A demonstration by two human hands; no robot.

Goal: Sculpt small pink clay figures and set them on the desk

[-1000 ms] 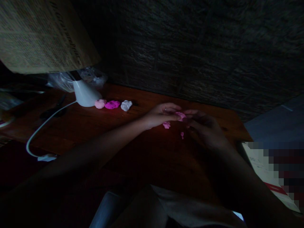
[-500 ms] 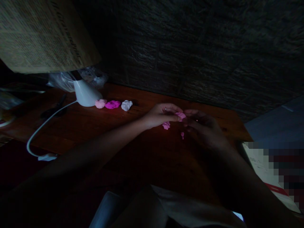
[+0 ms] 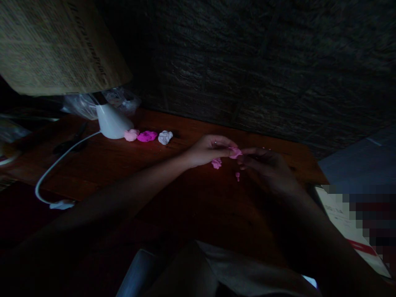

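Note:
Between the thumb and fingers of my left hand (image 3: pixel 208 150) is a lump of pink modelling clay (image 3: pixel 235 153). My right hand (image 3: pixel 269 167) meets the lump's right edge with thumb and forefinger closed in a pinch; the exact contact is dim. Just below my left fingers, a second crumpled pink clay piece (image 3: pixel 216 163) rests on the table. A tiny pink clay bit (image 3: pixel 237 177) lies nearer to me, below the held lump. A ring shows on a left finger.
Pale pink (image 3: pixel 131 135), magenta (image 3: pixel 147 136) and white clay lumps (image 3: pixel 165 137) sit in a row by the white lamp base (image 3: pixel 111 121). A white cable (image 3: pixel 46 177) curves off the wooden table (image 3: pixel 192 198). A dark textured wall (image 3: pixel 247 62) rises behind.
My right fingers have drawn closer together at the lump's edge and dipped slightly. Small bits on the table behind the right hand now show. The left hand stays nearly still.

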